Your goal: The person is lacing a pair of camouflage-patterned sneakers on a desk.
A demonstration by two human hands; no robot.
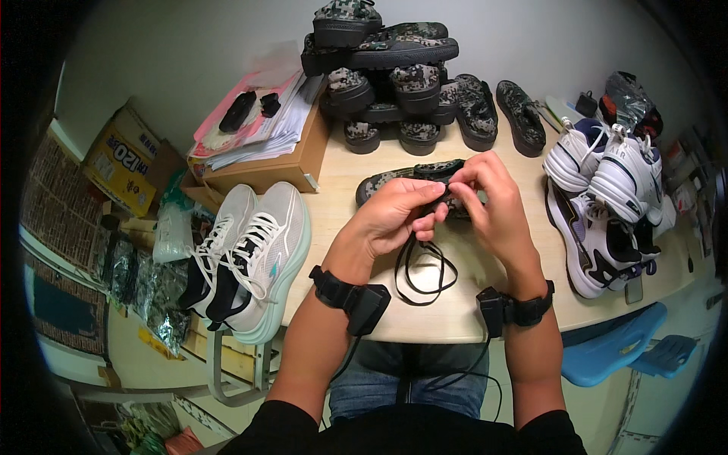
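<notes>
A camouflage shoe (377, 182) with a dark sole lies on the table in front of me, partly hidden behind my hands. My left hand (394, 216) is closed, thumb and fingers pinching a black shoelace (456, 274) near the shoe's opening. My right hand (491, 199) meets it there, thumb and index finger pinched on the lace too. Below the hands the rest of the lace hangs in loops onto the tabletop. The fingertips cover the exact spot where the lace is gripped, and whether it passes through an eyelet cannot be seen.
Camouflage shoes (402, 98) are stacked at the back. Grey-white sneakers (262, 258) stand at the left, below a cardboard box (303, 163) piled with papers. White sneakers (584, 235) are heaped at the right. A blue chair (614, 349) sits beyond the table's right front edge.
</notes>
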